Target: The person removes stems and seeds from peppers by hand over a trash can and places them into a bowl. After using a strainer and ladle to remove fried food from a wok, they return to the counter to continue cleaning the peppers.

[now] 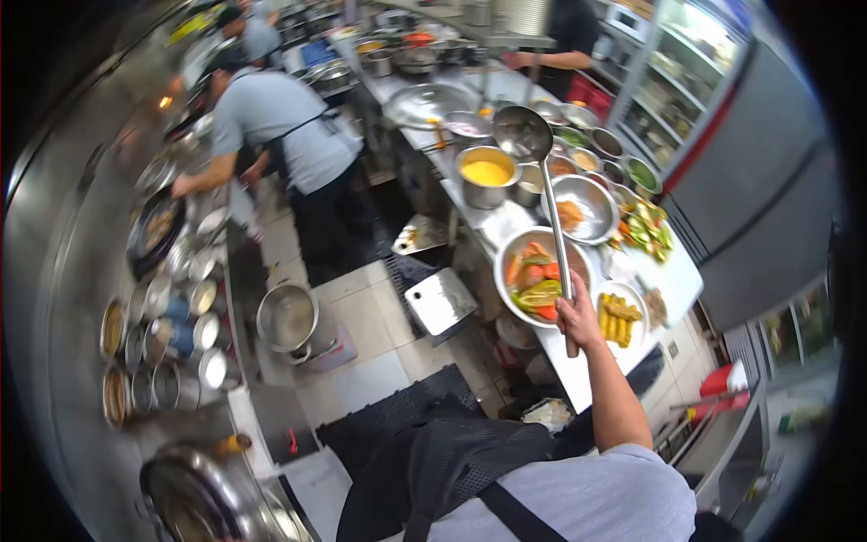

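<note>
My right hand point(579, 318) is closed round the handle of a long metal ladle point(554, 212), whose bowl points away from me over the counter. Below the ladle sits a bowl of cut vegetables point(508, 307), with orange, red and green pieces. To the right of my hand is a white plate point(640, 339) with yellow rolled food point(619, 318) on it. A pot of yellow liquid point(488, 170) stands beyond, left of the ladle's shaft. Near the shaft rests a steel bowl point(600, 210) with some orange food in it. My left hand is out of view.
A co-worker point(284, 126) bends over a wok point(155, 230) at the stove on the left. Several pots and tins point(172, 334) crowd the left side. A large pot point(288, 316) stands low beside the aisle. Another person point(573, 41) is behind the counter point(682, 271).
</note>
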A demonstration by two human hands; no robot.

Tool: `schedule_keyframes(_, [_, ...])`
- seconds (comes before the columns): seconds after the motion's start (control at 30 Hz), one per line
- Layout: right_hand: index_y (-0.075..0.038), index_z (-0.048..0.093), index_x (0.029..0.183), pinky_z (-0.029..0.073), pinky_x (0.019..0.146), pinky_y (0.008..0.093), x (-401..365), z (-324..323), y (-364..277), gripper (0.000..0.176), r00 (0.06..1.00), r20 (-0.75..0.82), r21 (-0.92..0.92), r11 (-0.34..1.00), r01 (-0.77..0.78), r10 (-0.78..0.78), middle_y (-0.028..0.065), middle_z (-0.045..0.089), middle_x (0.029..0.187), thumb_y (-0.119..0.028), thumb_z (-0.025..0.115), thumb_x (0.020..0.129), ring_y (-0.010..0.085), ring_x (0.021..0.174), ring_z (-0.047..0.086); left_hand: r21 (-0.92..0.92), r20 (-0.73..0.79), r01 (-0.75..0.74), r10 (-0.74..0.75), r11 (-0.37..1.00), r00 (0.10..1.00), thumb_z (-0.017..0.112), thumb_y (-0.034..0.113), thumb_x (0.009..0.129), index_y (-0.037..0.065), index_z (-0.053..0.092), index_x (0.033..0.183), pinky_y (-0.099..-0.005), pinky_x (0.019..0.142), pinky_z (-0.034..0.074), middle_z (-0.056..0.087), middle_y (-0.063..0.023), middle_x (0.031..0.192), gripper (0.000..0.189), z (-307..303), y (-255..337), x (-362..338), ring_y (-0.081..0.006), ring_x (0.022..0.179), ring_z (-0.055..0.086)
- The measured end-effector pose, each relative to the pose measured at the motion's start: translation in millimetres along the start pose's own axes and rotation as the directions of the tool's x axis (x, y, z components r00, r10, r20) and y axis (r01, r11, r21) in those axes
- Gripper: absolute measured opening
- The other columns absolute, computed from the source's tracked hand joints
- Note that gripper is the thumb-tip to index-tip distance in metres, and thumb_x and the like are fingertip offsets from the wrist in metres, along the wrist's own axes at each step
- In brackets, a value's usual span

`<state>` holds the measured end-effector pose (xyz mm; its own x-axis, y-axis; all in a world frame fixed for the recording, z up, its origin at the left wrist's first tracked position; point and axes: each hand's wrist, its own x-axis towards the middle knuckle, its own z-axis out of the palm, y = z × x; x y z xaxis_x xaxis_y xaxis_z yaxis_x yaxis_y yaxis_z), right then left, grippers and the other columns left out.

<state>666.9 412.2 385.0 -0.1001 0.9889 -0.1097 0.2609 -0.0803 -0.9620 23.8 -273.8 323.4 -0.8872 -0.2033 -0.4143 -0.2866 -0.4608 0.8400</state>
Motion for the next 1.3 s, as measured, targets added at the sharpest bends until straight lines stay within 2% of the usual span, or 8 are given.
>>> schedule_keyframes(0.07, [-0.015,0.024,0.153,0.039,0.044,0.0271,-1,28,-17,0.069,0.969,0.247,0.046,0.999,0.008,-0.019,0.0014,0.053,0.072,-0.008,0.055,0.092,0.0099,0.050,0.047,0.014,0.125,-0.131,0.128,0.991,0.984,0.057,0.033,0.097,0.016,0.050,0.084,-0.0238,0.037,0.022,0.043,0.0060,0.065,0.022,-16,-2,-16,-0.0053,0.045,0.028])
schedule_keyframes(0.2, [-0.011,0.030,0.152,0.034,0.046,0.0226,14,116,-26,0.068,0.810,0.579,-0.008,0.993,0.121,-0.094,0.0008,0.058,0.105,-0.008,0.060,0.091,0.0033,0.056,0.041,-0.131,-0.018,-0.029,0.027,0.991,0.999,0.055,0.027,0.095,0.012,0.055,0.089,-0.0233,0.038,0.021,0.041,0.0072,0.063,0.016,7,15,-86,-0.0051,0.045,0.028])
schedule_keyframes(0.37, [-0.009,0.028,0.152,0.032,0.041,0.0223,-18,253,-68,0.072,0.519,0.855,-0.060,0.993,0.101,-0.002,-0.0041,0.047,0.067,0.006,0.055,0.087,0.0042,0.046,0.040,-0.191,0.103,0.023,-0.003,0.981,0.995,0.054,0.024,0.093,0.008,0.056,0.094,-0.0228,0.040,0.027,0.046,0.0006,0.065,0.017,-46,45,-98,-0.0081,0.048,0.036])
schedule_keyframes(0.57, [-0.010,0.030,0.151,0.036,0.041,0.0237,-79,390,-107,0.069,0.192,0.978,-0.142,0.930,0.339,0.079,-0.0035,0.048,0.065,0.007,0.057,0.089,0.0055,0.046,0.043,-0.185,-0.008,-0.087,0.087,0.979,0.996,0.054,0.022,0.093,0.004,0.056,0.106,-0.0231,0.044,0.029,0.050,-0.0034,0.068,0.022,-94,62,-139,-0.0087,0.050,0.037])
schedule_keyframes(0.77, [-0.007,0.040,0.146,0.049,0.061,0.0372,-152,511,-141,0.066,0.113,0.981,-0.193,0.715,0.672,0.159,0.0067,0.059,0.068,-0.005,0.066,0.085,0.0202,0.060,0.056,-0.105,-0.076,-0.178,0.170,0.978,0.982,0.057,0.016,0.092,0.002,0.053,0.112,-0.0214,0.042,0.027,0.049,-0.0049,0.069,0.024,-132,83,-156,-0.0069,0.050,0.035])
schedule_keyframes(0.93, [-0.003,0.040,0.144,0.044,0.048,0.0315,-172,591,-91,0.066,-0.173,0.932,0.332,0.558,0.760,-0.318,0.0064,0.058,0.069,-0.004,0.066,0.083,0.0144,0.050,0.053,-0.059,-0.009,-0.192,0.192,0.980,0.981,0.059,0.021,0.090,0.001,0.055,0.115,-0.0213,0.043,0.027,0.052,-0.0050,0.071,0.032,-151,97,-149,-0.0072,0.049,0.035])
schedule_keyframes(1.13, [-0.003,0.036,0.147,0.041,0.043,0.0299,-220,604,-134,0.067,-0.015,0.997,-0.051,0.773,0.633,0.078,0.0037,0.054,0.063,-0.001,0.063,0.085,0.0112,0.048,0.051,-0.083,-0.016,-0.216,0.215,0.973,0.976,0.059,0.017,0.090,-0.001,0.052,0.115,-0.0200,0.042,0.027,0.052,-0.0061,0.071,0.031,-149,98,-138,-0.0068,0.050,0.038])
schedule_keyframes(1.3, [-0.008,0.031,0.151,0.044,0.048,0.0316,-201,652,-127,0.071,-0.068,0.998,0.059,0.681,0.730,-0.014,0.0059,0.058,0.067,0.001,0.062,0.087,0.0127,0.052,0.052,0.054,-0.068,-0.242,0.246,0.969,0.967,0.059,0.017,0.089,0.002,0.054,0.114,-0.0207,0.045,0.027,0.051,-0.0028,0.072,0.029,-145,85,-121,-0.0073,0.058,0.044])
